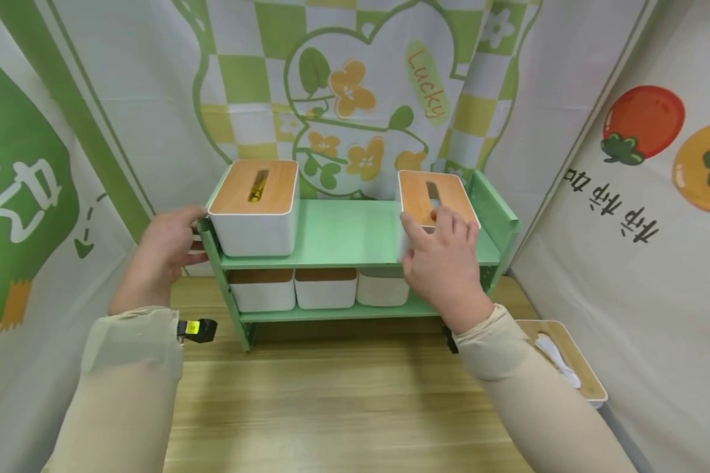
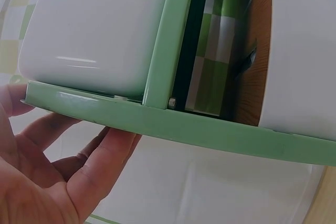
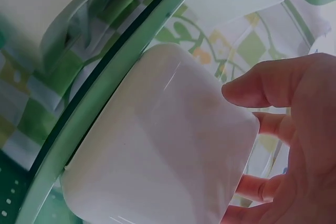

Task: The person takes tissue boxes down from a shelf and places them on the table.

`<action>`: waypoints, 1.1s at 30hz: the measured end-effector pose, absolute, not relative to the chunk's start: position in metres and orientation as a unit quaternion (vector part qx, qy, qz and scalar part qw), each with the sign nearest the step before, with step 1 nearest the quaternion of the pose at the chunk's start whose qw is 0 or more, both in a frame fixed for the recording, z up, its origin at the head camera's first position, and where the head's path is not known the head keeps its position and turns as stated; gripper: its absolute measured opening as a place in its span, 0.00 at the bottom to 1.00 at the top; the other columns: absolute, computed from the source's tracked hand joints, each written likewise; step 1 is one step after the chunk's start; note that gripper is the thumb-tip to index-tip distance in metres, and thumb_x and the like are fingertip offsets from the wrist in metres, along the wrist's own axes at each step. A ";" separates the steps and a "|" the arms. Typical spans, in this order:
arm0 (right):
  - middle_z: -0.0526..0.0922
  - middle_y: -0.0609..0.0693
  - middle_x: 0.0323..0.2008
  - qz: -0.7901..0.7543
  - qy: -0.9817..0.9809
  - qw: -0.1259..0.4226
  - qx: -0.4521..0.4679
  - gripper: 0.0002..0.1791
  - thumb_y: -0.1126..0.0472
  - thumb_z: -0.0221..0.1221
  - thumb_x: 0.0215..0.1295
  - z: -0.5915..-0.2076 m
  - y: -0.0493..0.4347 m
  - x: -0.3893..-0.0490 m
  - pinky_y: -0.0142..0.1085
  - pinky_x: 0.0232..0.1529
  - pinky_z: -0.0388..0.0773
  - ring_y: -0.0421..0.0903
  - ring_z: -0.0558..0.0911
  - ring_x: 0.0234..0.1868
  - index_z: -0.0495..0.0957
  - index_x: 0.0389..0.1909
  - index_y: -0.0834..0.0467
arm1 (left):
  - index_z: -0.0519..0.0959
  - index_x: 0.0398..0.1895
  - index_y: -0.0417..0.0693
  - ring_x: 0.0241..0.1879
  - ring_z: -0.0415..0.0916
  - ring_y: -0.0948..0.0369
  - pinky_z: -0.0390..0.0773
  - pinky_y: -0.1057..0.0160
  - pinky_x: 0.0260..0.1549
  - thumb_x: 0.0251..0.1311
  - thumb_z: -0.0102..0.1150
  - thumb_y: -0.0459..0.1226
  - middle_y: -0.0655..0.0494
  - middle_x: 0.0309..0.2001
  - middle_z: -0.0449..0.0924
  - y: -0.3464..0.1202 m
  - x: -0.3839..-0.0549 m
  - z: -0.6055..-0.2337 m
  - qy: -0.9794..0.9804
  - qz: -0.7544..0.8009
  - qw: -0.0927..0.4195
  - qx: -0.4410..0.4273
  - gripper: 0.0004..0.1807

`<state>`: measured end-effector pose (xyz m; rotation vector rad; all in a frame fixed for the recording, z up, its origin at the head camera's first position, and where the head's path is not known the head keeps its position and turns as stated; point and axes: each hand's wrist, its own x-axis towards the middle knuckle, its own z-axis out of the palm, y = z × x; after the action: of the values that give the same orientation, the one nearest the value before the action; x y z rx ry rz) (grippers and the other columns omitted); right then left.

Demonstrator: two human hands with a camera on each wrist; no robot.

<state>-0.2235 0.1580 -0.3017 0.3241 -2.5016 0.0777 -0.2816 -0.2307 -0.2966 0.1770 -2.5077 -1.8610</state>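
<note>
Green shelf [image 1: 346, 226] is our reference; it stands on the wood-grain surface [image 1: 319, 407]. The white box we're working, the right box [image 1: 458, 197], sits on the shelf's top tier near its right end.

Our right hand [image 1: 444, 263] has that box: thumb on the white front face by an upper corner, fingers bent over the front edge onto the slotted wood-look lid, spread about as wide as the thumb-to-lid reach. We can't tell how hard it grips.

Our left hand [image 1: 168, 243] is at the shelf's left end. Fingers are spread, slightly bent, tips against the outer face of the left end panel [image 2: 231, 142], the uppermost one by the panel's top corner. No box in it.

Left box [image 1: 257, 217] sits on the shelf's top tier at its left end, wood-look lid on, something yellow showing in the slot. Shelf's lower tier has three pale bins [image 1: 325, 289] side by side.

Right of the shelf we see a lidded container [image 1: 586, 368] with a white object [image 1: 559, 361] lying on top. Behind the shelf hangs a checked, flowered backdrop [image 1: 260, 39] reading "Lucky".
</note>
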 end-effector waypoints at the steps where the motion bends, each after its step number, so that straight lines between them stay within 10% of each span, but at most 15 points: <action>1: 0.67 0.67 0.53 0.032 -0.945 0.303 0.120 0.28 0.61 0.57 0.60 -0.302 0.161 -0.223 0.66 0.59 0.55 0.68 0.68 0.56 0.73 0.64 0.49 | 0.70 0.62 0.37 0.48 0.75 0.50 0.81 0.59 0.44 0.74 0.41 0.55 0.44 0.54 0.67 -0.231 -0.281 -0.297 -0.801 -0.595 0.007 0.057 0.31; 18: 0.66 0.70 0.54 0.027 -0.953 0.289 0.089 0.27 0.60 0.57 0.61 -0.301 0.201 -0.220 0.65 0.59 0.54 0.69 0.68 0.55 0.72 0.64 0.51 | 0.69 0.61 0.38 0.46 0.77 0.54 0.81 0.61 0.43 0.74 0.41 0.56 0.44 0.55 0.66 -0.232 -0.282 -0.299 -0.796 -0.603 0.002 0.056 0.31; 33: 0.70 0.71 0.48 0.037 -0.892 0.405 0.197 0.25 0.64 0.59 0.57 -0.315 0.229 -0.227 0.63 0.51 0.62 0.70 0.72 0.41 0.76 0.58 0.54 | 0.70 0.59 0.37 0.47 0.76 0.52 0.81 0.62 0.42 0.74 0.40 0.55 0.44 0.54 0.66 -0.232 -0.282 -0.301 -0.797 -0.602 0.014 0.055 0.30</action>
<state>-0.2269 0.2292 -0.3148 0.4972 -2.2514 0.0932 -0.2823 -0.2323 -0.3005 0.1711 -2.4804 -1.8737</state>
